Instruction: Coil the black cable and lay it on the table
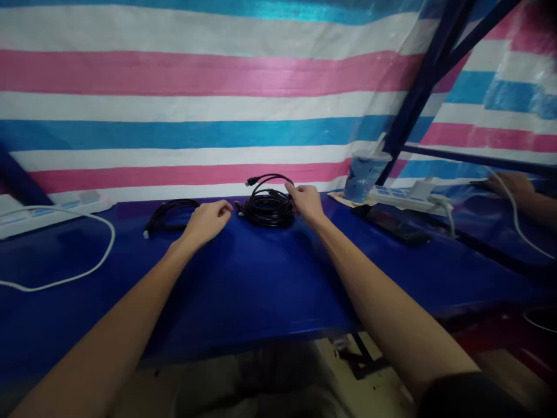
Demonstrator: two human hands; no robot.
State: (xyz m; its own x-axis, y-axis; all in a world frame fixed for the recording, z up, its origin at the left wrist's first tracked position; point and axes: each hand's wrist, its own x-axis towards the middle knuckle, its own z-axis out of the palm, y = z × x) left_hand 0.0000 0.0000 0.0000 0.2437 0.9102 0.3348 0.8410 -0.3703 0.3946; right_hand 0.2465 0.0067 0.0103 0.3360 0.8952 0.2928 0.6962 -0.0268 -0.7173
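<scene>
A thick coil of black cable lies on the blue table, with a loop and a dark plug rising from its top. My right hand is at the coil's right side, thumb and fingers pinched on its upper strands. Just left of this coil is my left hand, its fingers curled together, with nothing visible in them. Behind and left of that hand lies a smaller black cable coil, partly covered by it, with a light-coloured plug at its near end.
A phone lies to the right. Behind it are a blue paper cup and a power strip. Another power strip with a white cord is at left. A striped sheet hangs behind. Another person's hand shows far right.
</scene>
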